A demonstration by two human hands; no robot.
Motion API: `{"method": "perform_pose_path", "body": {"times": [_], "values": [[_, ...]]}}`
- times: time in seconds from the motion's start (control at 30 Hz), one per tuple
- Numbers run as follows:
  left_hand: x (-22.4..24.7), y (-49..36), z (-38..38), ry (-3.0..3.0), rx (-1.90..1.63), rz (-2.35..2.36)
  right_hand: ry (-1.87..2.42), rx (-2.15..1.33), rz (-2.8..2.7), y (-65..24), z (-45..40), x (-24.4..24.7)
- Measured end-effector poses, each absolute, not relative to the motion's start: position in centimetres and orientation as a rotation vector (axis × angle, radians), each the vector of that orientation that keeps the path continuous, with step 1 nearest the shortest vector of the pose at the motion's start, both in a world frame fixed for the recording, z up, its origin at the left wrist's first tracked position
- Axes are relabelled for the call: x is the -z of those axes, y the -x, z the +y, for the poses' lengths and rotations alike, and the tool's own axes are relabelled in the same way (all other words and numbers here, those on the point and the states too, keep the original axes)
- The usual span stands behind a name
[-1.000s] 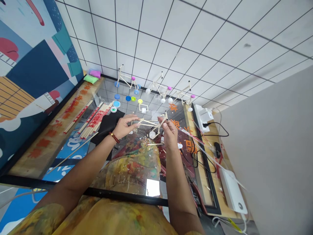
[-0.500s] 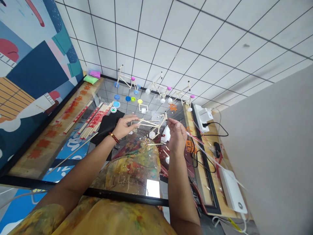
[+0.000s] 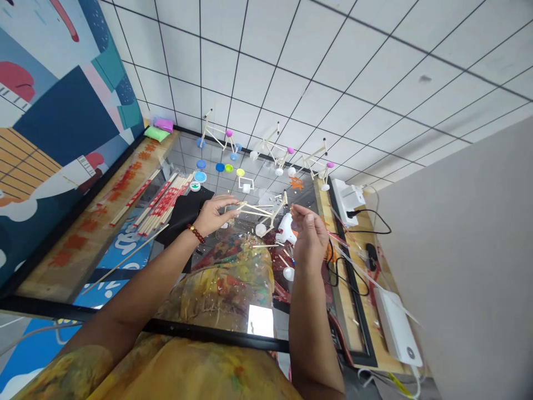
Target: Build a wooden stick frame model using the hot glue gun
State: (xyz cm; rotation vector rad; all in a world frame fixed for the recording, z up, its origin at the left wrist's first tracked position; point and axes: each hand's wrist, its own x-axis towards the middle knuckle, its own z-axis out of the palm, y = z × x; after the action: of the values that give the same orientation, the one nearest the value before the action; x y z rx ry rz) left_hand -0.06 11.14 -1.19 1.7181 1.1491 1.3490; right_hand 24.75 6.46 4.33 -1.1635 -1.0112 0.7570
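Note:
My left hand (image 3: pixel 216 215), with a beaded bracelet at the wrist, pinches one end of a small bicycle model made of thin wooden sticks (image 3: pixel 257 210). The model has a white round cap (image 3: pixel 260 229) as a wheel and a dark-tipped handlebar at its right end. Just right of that handlebar, my right hand (image 3: pixel 308 230) is raised with thumb and fingers drawn together, apart from the model. Whatever its fingertips may hold is too small to make out. Partly behind this hand lies a white tool resembling a glue gun (image 3: pixel 286 229).
Three finished-looking stick models (image 3: pixel 222 139) stand along the back. Coloured bottle caps (image 3: pixel 220 167) lie before them. Red-wrapped chopsticks (image 3: pixel 166 205) and a black cloth (image 3: pixel 185 216) are at left. A power strip (image 3: pixel 345 200) and cables run along the right edge. Scraps litter the glass tabletop (image 3: pixel 233 316).
My right hand has shifted to the right, away from the model's handlebar, uncovering more of the white tool. My left hand stays in place on the model.

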Motion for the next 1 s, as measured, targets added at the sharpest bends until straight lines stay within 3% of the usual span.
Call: {"method": "perform_pose_path", "body": {"times": [0.17,0.33,0.53,0.77,1.0], "values": [[1.2,0.0,11.2,-1.723,-1.356,1.138,1.248,-0.591,-1.19,-28.4,4.4,-6.1],[1.4,0.0,11.4,-1.727,-1.36,1.143,1.615,-0.431,-1.543,-33.2,2.4,-6.9],[1.4,0.0,11.3,-1.736,-1.362,1.143,1.745,-0.369,-1.921,-34.1,3.2,-3.4],[1.2,0.0,11.1,-1.728,-1.336,1.165,1.637,-0.392,-1.871,-33.6,5.0,0.5],[1.2,-0.1,11.2,-1.717,-1.347,1.166,1.63,-0.411,-1.724,-33.5,5.0,-1.1]]}}
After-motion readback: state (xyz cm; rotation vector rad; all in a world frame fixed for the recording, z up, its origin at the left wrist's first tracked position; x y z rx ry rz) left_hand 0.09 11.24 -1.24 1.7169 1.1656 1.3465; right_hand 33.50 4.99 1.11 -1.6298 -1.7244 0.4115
